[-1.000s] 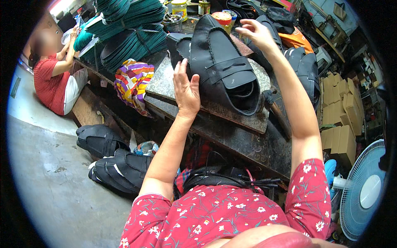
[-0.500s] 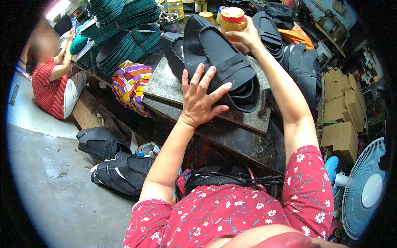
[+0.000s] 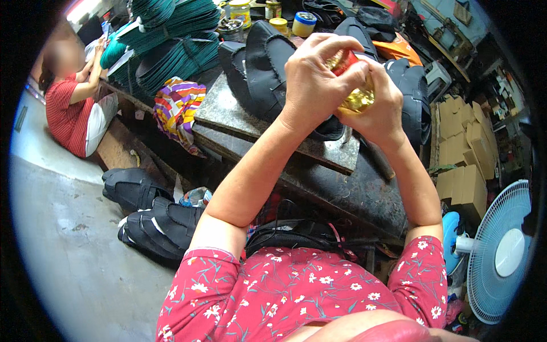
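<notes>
A clear jar with yellow contents (image 3: 359, 100) is raised over the bench, tilted, in my right hand (image 3: 384, 108), whose fingers wrap round it. The fingers of my left hand (image 3: 313, 82) curl closed about the jar's red lid (image 3: 345, 64), most of which they cover. Whether the lid is loose on the jar cannot be seen. Under and behind my hands, black shoe uppers (image 3: 264, 57) lie stacked on a grey stone slab (image 3: 219, 114), partly hidden by my left forearm.
Bundles of green-edged black pieces (image 3: 176, 62) rise at the back left, near a patterned cloth (image 3: 178, 108). A blue-lidded jar (image 3: 303, 24) stands behind. More black uppers (image 3: 162, 228) lie low left. A person in red (image 3: 71, 111) sits far left; a fan (image 3: 498, 253) stands right.
My left hand has left the shoe uppers and come up to the red lid. My right hand has brought the jar nearer and tilted it. The shoe uppers have shifted slightly left.
</notes>
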Demonstrator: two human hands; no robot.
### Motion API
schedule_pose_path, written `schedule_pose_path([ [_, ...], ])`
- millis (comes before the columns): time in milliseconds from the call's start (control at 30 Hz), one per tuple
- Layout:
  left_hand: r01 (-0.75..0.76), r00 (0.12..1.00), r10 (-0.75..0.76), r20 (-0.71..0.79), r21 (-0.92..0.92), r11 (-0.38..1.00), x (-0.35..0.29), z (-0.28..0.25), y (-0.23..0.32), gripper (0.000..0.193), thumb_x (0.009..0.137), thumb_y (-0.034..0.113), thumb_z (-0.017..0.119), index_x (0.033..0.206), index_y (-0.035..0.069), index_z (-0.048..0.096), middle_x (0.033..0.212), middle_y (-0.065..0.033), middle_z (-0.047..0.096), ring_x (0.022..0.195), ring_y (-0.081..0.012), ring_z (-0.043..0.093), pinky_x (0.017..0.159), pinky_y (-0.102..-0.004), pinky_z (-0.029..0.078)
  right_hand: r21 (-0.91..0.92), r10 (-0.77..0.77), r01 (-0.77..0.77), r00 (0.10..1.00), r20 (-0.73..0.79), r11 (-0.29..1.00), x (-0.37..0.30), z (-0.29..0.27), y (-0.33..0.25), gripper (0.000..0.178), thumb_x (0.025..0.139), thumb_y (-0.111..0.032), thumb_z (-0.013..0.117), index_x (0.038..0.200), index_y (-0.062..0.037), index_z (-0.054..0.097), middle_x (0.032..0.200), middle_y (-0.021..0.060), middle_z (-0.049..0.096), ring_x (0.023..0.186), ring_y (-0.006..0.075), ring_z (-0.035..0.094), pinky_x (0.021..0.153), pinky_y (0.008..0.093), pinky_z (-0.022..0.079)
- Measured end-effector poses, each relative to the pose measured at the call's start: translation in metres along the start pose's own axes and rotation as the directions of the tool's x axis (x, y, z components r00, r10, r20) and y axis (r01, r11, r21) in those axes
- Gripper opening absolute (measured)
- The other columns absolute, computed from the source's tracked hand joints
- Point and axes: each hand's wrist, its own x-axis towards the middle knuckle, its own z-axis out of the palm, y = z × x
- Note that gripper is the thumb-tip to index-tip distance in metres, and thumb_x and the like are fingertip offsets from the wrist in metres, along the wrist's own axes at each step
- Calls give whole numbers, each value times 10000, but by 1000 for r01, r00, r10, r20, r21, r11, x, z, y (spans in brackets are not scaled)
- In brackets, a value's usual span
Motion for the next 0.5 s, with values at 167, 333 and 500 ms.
schedule_pose_path([
  [167,-197,938,214,274,-90,976,7,-19,-4,210,771,125,763,960,33,752,1020,-87,684,987,-181,652,885,-307,517,568,206,-302,951,229,766,-7,3,-4,835,593,-229,896,1303,-14,512,1137,122,654,1042,224,665,945,350,526],
  [333,-104,920,207,332,-303,947,24,-22,-25,177,793,77,738,960,20,755,1014,-57,692,962,-129,640,880,-289,519,684,232,-379,925,301,623,4,20,8,861,612,-205,894,1339,5,483,1163,95,625,1123,190,605,998,317,480],
  [500,219,968,-249,-3,-468,856,23,-17,-39,144,845,85,704,952,11,767,859,-30,720,767,-72,653,719,-209,531,309,164,-227,963,215,924,16,23,16,940,612,-331,941,1350,21,477,1174,207,667,1078,237,675,961,346,529],
])
